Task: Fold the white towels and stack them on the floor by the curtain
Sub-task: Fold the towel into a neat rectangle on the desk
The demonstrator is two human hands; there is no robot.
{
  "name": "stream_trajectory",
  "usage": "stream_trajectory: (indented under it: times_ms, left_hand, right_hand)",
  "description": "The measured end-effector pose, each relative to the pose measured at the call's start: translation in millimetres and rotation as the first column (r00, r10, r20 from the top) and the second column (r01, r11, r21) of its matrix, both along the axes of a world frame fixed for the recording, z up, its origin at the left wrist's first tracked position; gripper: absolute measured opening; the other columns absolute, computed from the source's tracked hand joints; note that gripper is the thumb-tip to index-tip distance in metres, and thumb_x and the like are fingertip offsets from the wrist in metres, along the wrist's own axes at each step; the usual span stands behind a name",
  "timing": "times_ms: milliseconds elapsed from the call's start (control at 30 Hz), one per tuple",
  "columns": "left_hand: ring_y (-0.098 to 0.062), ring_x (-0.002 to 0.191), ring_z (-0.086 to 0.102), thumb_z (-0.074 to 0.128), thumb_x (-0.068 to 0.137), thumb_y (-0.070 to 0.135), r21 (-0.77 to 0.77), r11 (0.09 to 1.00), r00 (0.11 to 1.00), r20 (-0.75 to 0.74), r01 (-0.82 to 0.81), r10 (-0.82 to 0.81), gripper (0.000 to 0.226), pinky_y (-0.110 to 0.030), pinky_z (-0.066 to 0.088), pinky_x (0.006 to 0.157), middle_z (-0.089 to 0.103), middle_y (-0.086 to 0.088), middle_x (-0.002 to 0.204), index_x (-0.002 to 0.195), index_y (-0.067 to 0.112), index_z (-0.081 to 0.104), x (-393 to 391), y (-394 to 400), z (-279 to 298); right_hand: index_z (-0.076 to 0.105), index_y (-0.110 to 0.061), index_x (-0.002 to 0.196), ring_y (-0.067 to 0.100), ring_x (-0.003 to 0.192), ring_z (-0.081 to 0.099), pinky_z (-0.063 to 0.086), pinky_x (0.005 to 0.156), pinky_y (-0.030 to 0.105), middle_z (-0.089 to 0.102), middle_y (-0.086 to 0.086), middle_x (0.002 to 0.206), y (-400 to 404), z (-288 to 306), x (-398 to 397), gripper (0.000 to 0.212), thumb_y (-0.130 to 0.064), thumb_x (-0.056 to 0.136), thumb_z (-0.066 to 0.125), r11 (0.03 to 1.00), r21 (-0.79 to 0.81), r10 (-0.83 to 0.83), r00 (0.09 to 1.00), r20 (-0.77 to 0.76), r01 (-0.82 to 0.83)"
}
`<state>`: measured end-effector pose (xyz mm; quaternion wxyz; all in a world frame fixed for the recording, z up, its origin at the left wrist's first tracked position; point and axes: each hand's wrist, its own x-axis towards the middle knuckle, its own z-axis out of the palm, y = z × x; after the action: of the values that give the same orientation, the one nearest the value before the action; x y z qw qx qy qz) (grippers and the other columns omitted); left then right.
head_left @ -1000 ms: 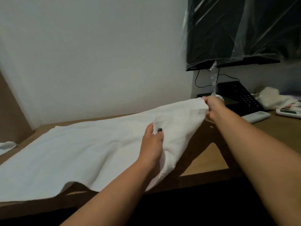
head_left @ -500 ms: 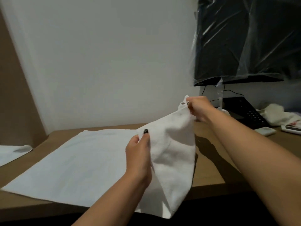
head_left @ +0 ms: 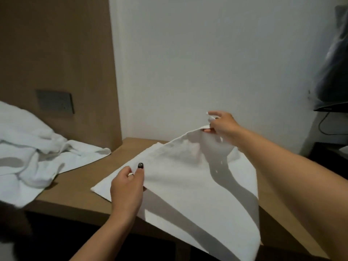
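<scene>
Both hands pinch corners of the towel (head_left: 188,178): left hand (head_left: 127,187) at its near edge, right hand (head_left: 223,125) lifting the far corner, to lay the fold square on the tabletop (head_left: 79,187).

A plain white towel (head_left: 188,178) is lying half-folded across the wooden desk (head_left: 79,178), its upper layer being held raised off the lower one at two corners while its near corner is hanging over the desk's front edge.

Blurred screen (head_left: 333,72), prob. TV, cut off right.
</scene>
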<state>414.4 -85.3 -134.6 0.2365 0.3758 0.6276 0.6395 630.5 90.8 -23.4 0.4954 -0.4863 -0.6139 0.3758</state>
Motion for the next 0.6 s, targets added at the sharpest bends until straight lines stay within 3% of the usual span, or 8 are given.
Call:
stream_trajectory:
  times_ms: [67, 133, 233, 333, 400, 500, 600]
  left_hand:
    - [-0.040, 0.079, 0.060, 0.054, 0.096, 0.042, -0.001, 0.995, 0.992, -0.072, -0.104, 0.104, 0.040, -0.042, 0.049, 0.066, 0.064, -0.022, 0.084, 0.090, 0.003, 0.060, -31, 8, -4]
    - [-0.034, 0.070, 0.054, 0.052, 0.097, 0.036, -0.038, 0.982, 0.973, -0.151, -0.184, 0.177, 0.035, -0.036, 0.040, 0.061, 0.060, -0.020, 0.076, 0.084, 0.005, 0.059, -60, 14, -8]
    - [-0.027, 0.076, 0.053, 0.046, 0.099, 0.031, -0.186, 0.949, 0.911, -0.375, -0.253, 0.170, 0.025, -0.037, 0.039, 0.064, 0.056, -0.006, 0.077, 0.083, 0.013, 0.053, -94, 21, -24]
    - [-0.027, 0.085, 0.055, 0.044, 0.098, 0.033, -0.274, 0.920, 0.835, -0.542, -0.279, 0.092, 0.018, -0.039, 0.044, 0.070, 0.058, -0.003, 0.090, 0.095, 0.017, 0.052, -105, 28, -39]
    - [-0.028, 0.095, 0.055, 0.046, 0.095, 0.037, -0.296, 0.914, 0.796, -0.604, -0.277, 0.045, 0.021, -0.040, 0.048, 0.075, 0.059, -0.003, 0.101, 0.102, 0.017, 0.049, -102, 31, -41]
    - [-0.031, 0.112, 0.049, 0.049, 0.092, 0.047, -0.363, 0.885, 0.752, -0.659, -0.291, -0.023, 0.040, -0.043, 0.047, 0.085, 0.057, -0.004, 0.117, 0.118, 0.017, 0.044, -97, 35, -42]
    - [-0.031, 0.115, 0.047, 0.050, 0.093, 0.048, -0.373, 0.877, 0.726, -0.686, -0.303, -0.041, 0.044, -0.043, 0.046, 0.089, 0.056, -0.006, 0.122, 0.122, 0.016, 0.043, -94, 35, -40]
  right_hand:
    - [0.055, -0.012, 0.131, 0.017, 0.065, 0.065, 0.058, 0.063, 0.022, 0.050, 0.011, 0.110, 7, -6, -27, 0.048, 0.010, 0.091, 0.040, 0.999, -0.012, 0.054, 0.993, 0.103, -0.053]
    - [0.060, -0.015, 0.123, 0.023, 0.073, 0.068, 0.055, 0.057, 0.018, 0.047, 0.012, 0.124, 14, -11, -52, 0.047, 0.008, 0.090, 0.037, 0.996, 0.003, 0.087, 0.977, 0.196, -0.089]
    - [0.064, -0.015, 0.117, 0.025, 0.088, 0.068, 0.056, 0.082, 0.027, 0.048, 0.015, 0.133, 24, -24, -79, 0.041, 0.001, 0.087, 0.042, 0.992, 0.022, 0.105, 0.914, 0.392, -0.123]
    - [0.040, -0.020, 0.146, 0.028, 0.110, 0.056, 0.046, 0.086, 0.027, 0.035, 0.016, 0.142, 31, -45, -91, 0.062, -0.005, 0.087, 0.051, 0.985, 0.010, 0.119, 0.731, 0.672, -0.170]
    - [0.019, -0.024, 0.154, 0.033, 0.126, 0.046, 0.044, 0.093, 0.031, 0.020, 0.015, 0.151, 33, -64, -92, 0.077, -0.010, 0.089, 0.058, 0.979, -0.041, 0.157, 0.618, 0.770, -0.199]
    - [0.009, -0.015, 0.156, 0.030, 0.145, 0.024, 0.027, 0.112, 0.034, 0.014, 0.014, 0.159, 37, -97, -75, 0.086, -0.028, 0.091, 0.065, 0.980, -0.088, 0.177, 0.563, 0.807, -0.181]
    - [0.010, -0.017, 0.156, 0.023, 0.149, 0.011, 0.012, 0.119, 0.042, 0.011, 0.006, 0.162, 37, -127, -48, 0.079, -0.049, 0.096, 0.050, 0.988, -0.108, 0.152, 0.523, 0.839, -0.114]
